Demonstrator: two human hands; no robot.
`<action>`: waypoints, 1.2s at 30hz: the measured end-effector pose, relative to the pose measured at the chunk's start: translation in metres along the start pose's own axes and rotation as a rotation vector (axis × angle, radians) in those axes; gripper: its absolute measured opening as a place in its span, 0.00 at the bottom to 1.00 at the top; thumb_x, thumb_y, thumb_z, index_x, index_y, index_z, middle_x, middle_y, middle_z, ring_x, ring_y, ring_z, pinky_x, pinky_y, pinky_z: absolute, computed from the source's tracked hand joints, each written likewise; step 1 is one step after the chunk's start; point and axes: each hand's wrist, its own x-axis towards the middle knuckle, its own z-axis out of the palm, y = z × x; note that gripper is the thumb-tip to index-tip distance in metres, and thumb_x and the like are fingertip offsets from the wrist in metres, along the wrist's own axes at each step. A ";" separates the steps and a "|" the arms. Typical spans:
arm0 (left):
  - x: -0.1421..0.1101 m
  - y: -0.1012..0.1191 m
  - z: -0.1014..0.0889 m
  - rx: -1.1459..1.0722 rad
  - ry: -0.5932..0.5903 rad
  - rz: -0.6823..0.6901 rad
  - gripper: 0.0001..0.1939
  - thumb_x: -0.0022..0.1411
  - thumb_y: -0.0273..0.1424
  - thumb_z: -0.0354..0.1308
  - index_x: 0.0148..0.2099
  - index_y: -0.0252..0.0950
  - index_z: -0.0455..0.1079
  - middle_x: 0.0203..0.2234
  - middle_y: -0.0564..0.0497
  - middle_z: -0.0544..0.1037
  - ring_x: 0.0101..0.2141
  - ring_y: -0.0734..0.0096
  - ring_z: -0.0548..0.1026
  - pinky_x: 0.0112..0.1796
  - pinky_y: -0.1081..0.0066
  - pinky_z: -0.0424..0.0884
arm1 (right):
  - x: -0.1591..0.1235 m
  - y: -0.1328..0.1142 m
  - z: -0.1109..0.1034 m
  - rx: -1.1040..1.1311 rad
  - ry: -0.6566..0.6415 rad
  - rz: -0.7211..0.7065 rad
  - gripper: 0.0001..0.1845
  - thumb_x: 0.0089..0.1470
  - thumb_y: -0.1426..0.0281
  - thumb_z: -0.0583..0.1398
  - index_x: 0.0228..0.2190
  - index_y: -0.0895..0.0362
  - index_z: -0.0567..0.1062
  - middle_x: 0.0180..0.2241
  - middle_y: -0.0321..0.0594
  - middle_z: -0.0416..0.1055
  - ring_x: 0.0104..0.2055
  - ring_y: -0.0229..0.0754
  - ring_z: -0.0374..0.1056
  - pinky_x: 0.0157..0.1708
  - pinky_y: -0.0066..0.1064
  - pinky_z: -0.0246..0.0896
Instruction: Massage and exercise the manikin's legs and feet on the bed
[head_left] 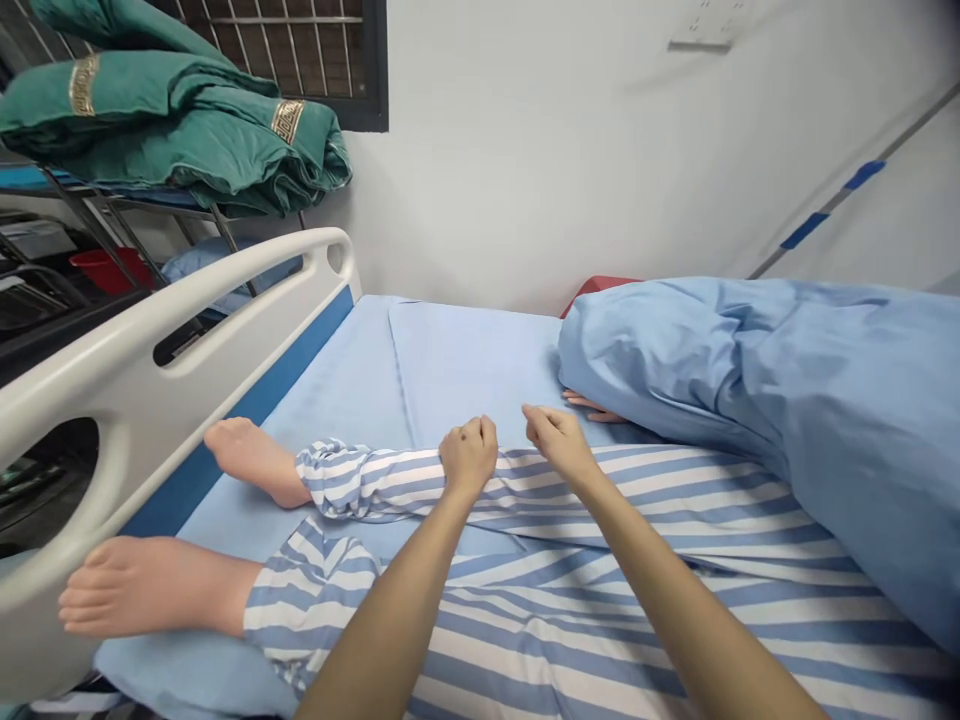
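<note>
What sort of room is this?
Probably a hospital ward or nursing-practice room: a cream plastic bed end panel with blue trim, blue-and-white striped pyjama-style trousers, and smooth, mannequin-like bare feet, which hint at practice.

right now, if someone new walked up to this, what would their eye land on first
Probably the striped trousers stretched along the bed, with two bare feet sticking out at the left near the white end board. Next come the person's left hand and right hand, both curled, at the farther trouser leg, mid-picture. The green fabric bundle at the upper left also stands out.
</note>
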 end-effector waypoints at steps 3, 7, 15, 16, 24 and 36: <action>-0.001 0.000 -0.001 -0.017 -0.021 0.005 0.21 0.63 0.37 0.39 0.29 0.42 0.71 0.27 0.50 0.78 0.30 0.69 0.72 0.30 0.72 0.56 | -0.006 0.012 -0.022 -0.002 0.110 -0.098 0.24 0.50 0.56 0.55 0.12 0.56 0.58 0.12 0.30 0.51 0.16 0.31 0.47 0.16 0.26 0.43; 0.000 0.018 -0.005 -0.129 -0.043 0.043 0.20 0.62 0.36 0.41 0.25 0.40 0.69 0.23 0.52 0.76 0.26 0.72 0.69 0.28 0.73 0.54 | -0.007 0.027 -0.027 0.212 0.096 -0.036 0.24 0.50 0.56 0.56 0.14 0.55 0.56 0.12 0.28 0.49 0.15 0.30 0.44 0.15 0.26 0.40; -0.011 0.074 0.036 -0.313 -0.069 0.090 0.21 0.65 0.37 0.37 0.28 0.39 0.69 0.24 0.51 0.76 0.26 0.73 0.69 0.29 0.73 0.55 | -0.005 0.017 -0.028 0.121 0.232 -0.071 0.21 0.50 0.58 0.54 0.15 0.55 0.54 0.13 0.28 0.47 0.17 0.31 0.44 0.17 0.26 0.42; -0.013 0.074 0.042 -0.280 -0.070 0.068 0.21 0.65 0.37 0.38 0.29 0.39 0.69 0.25 0.51 0.76 0.26 0.72 0.70 0.29 0.72 0.55 | -0.006 0.016 -0.031 0.009 0.246 -0.131 0.21 0.50 0.58 0.54 0.14 0.55 0.54 0.13 0.28 0.47 0.18 0.32 0.44 0.19 0.27 0.42; -0.013 0.078 0.039 -0.223 -0.096 0.066 0.20 0.64 0.37 0.39 0.28 0.40 0.69 0.25 0.51 0.77 0.27 0.71 0.70 0.27 0.72 0.54 | -0.002 0.032 -0.055 -0.092 0.293 -0.140 0.22 0.53 0.59 0.51 0.14 0.55 0.54 0.14 0.29 0.48 0.18 0.32 0.46 0.20 0.27 0.43; -0.029 0.106 0.057 -0.075 -0.023 0.075 0.18 0.63 0.34 0.40 0.30 0.40 0.70 0.26 0.49 0.77 0.29 0.69 0.72 0.30 0.72 0.55 | -0.004 0.032 -0.106 -0.287 0.438 -0.135 0.18 0.47 0.66 0.52 0.12 0.55 0.52 0.13 0.28 0.45 0.19 0.32 0.43 0.20 0.28 0.39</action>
